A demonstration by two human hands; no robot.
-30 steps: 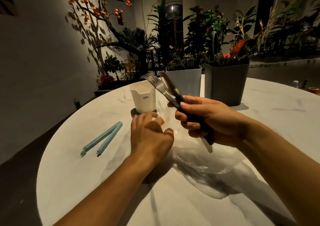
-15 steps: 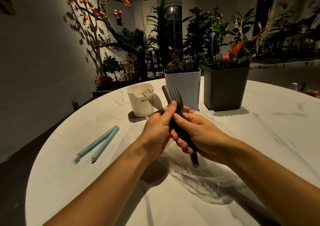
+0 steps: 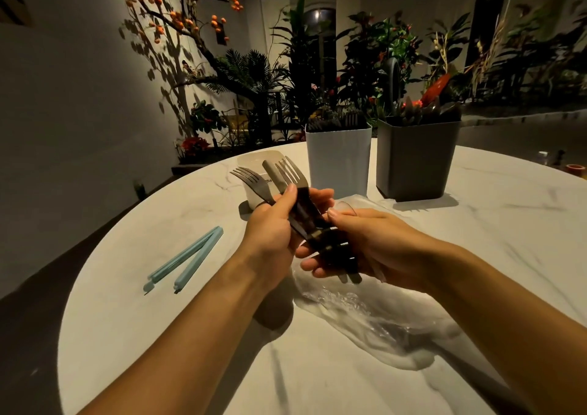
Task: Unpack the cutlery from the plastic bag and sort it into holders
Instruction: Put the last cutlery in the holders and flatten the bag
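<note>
**Both hands hold the bunch of forks and a knife above the bag**

The left hand (image 3: 270, 240) and the right hand (image 3: 365, 249) meet over the middle of the round marble surface (image 3: 508, 240); between them is a bunch of cutlery (image 3: 305, 220), out of the clear plastic bag (image 3: 365, 316), which lies flat and crumpled just under the hands.

The left fingers are curled round the top part of the bunch, with the thumb pressed on a fork neck; the right fingers (image 3: 313, 263) are curled under the dark handles, holding them from below.

The bunch lies long ways from near to far; the dark handles point back at the person, and the metal ends point away and up, toward the holders. One fork (image 3: 251, 181) fans out to the left; another fork (image 3: 290, 171) and a knife blade (image 3: 273, 174) stick up beside it.

Three holders stand just past the metal tips; the small white cup holder (image 3: 254, 160) is nearest and right behind the forks; the tall white holder (image 3: 338, 157) is next, with fork tops showing in it; the dark grey holder (image 3: 417, 157) is farthest right. I think the left hand is the nearer one to pull a fork free and drop it in.

The small cup has dark letters on it, but the forks hide most of them; I cannot read the word.

A light blue bag clip (image 3: 184, 260) lies open on the surface, well apart to the left.
</note>
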